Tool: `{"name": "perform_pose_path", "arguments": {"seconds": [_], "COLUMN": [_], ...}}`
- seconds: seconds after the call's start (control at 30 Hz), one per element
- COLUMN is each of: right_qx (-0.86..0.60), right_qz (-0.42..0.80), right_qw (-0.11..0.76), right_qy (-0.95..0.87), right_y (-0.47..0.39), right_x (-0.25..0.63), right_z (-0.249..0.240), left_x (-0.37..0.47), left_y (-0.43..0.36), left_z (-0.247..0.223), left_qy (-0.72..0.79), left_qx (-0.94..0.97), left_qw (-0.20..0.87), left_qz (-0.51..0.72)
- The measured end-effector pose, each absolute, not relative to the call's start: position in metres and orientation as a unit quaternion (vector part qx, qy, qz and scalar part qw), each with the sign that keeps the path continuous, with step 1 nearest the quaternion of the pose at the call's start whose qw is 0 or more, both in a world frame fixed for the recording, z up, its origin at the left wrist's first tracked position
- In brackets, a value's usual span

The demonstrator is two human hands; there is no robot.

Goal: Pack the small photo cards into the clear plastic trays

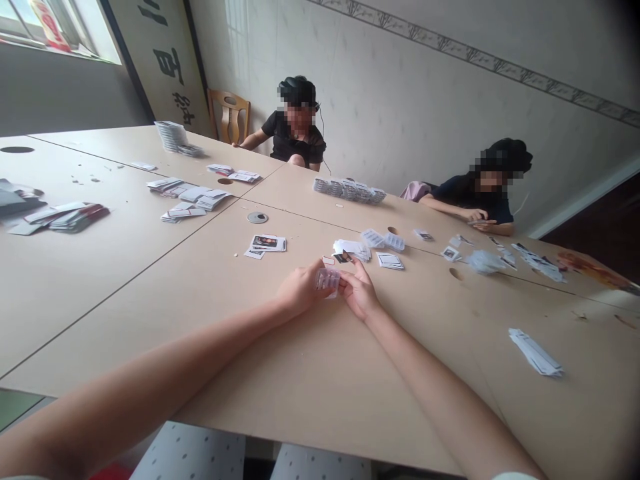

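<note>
Clear blister tray point(327, 280) first: we have it between our hands, just above or on the bench point(300, 373); we cannot tell which. Our left hand point(300, 289) grips its left side, and our right hand point(361, 293) has curled fingers closed on its right edge. At the upper fingertips of our right hand is a small dark card point(341, 257); whether it is pinched there or lies on the pile behind, we cannot tell.

Just beyond our left hand we see a small white slip point(329, 261). Just past our right hand lies a loose pile of white cards point(356, 249), with a neat stack of bordered cards point(390, 261) to its right. Further right of our hands, on the near side, is a fanned bundle of strips point(536, 353).

Ahead and left of our hands sit a few picture cards point(267, 243), overlapping, and a round metal disc point(257, 218) behind them. Ahead and right are two more clear trays point(373, 239), close together.

Farther out, beyond our hands, stands a long row of packed trays point(349, 191). Past the far edge we have two co-workers, one seated ahead point(299, 130), one to the right point(493, 190).
</note>
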State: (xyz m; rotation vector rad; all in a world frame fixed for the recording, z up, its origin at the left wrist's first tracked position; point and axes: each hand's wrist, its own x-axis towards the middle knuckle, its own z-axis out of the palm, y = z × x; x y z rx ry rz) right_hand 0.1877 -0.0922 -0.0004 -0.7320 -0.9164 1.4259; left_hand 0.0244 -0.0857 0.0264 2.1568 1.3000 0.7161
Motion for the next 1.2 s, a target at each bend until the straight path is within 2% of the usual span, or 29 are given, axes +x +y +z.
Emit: {"name": "perform_pose_path", "arguments": {"seconds": [1.2], "right_qx": [-0.308], "right_qz": [0.609], "right_qw": [0.607], "right_qy": [-0.406], "right_y": [-0.0953], "right_x": [0.1866], "right_z": [0.0014], "left_x": [0.0279], "left_y": [-0.0867], "left_z": [0.0235], "left_qy": [0.462], "left_qx": [0.806], "left_qw": [0.261], "left_qz": [0.262]}}
